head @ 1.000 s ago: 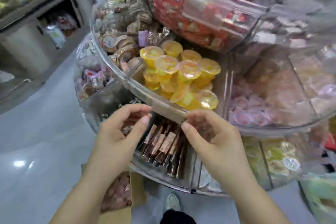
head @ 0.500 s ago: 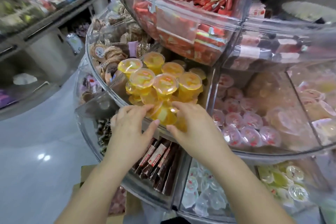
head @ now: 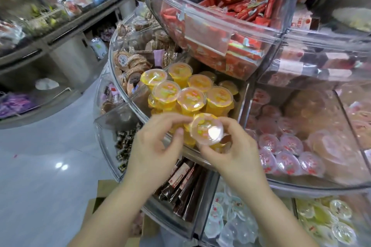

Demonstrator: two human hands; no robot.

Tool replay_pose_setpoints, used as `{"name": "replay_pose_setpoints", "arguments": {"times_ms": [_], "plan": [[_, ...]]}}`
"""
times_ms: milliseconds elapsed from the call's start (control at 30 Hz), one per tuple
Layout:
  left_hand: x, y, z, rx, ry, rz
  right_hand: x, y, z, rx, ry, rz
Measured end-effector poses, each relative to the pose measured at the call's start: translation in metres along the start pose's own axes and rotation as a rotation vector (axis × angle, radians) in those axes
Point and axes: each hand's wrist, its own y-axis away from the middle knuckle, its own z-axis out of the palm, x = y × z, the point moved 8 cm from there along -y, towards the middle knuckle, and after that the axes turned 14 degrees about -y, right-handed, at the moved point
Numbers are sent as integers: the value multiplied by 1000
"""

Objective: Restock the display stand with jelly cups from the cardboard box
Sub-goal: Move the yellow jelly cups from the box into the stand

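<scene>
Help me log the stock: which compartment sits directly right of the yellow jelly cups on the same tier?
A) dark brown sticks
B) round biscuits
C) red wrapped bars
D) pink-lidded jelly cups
D: across the clear divider to the right of the yellow jelly cups lie pink-lidded jelly cups.

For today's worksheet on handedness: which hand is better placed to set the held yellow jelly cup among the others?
Probably the right hand: its fingers pinch the yellow jelly cup; the left hand only touches its edge.
</scene>
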Motion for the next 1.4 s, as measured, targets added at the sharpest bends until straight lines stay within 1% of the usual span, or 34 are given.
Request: {"name": "replay_pose_setpoints", "arguments": {"times_ms": [100,200,300,433,533,667,733,800,900,967,1033,1200,1300,1400], "plan": [[-8,-26,-9,32,-171,57,-7,-4,-21,29,19,-18],[-14,-47,2,-66,-279,115,-4,-11,-30,34,56,22],[-16,-56,22,-196,-388,173,2,-13,-24,-17,171,53],[-18,-64,34,-239,-473,186,10,-13,-18,-43,204,87],[-19,-66,38,-260,-462,213,13,-14,-22,-15,196,75],[-19,-67,34,-234,-340,199,7,-17,-19,96,250,27],[-18,-66,34,-233,-306,203,3,-19,-17,115,267,-3],[-18,-64,37,-254,-306,220,5,-19,-19,94,202,12],[-17,-62,40,-263,-324,256,9,-19,-27,48,82,87],[-17,-62,41,-263,-316,267,9,-19,-28,-4,71,88],[-15,-62,40,-252,-324,291,4,-20,-25,-28,105,42],[-16,-64,39,-283,-305,318,-3,-19,-25,63,134,-22],[-18,-65,41,-290,-332,353,0,-17,-23,20,57,-6],[-17,-65,45,-298,-339,413,4,-19,-20,-38,33,24]]}}
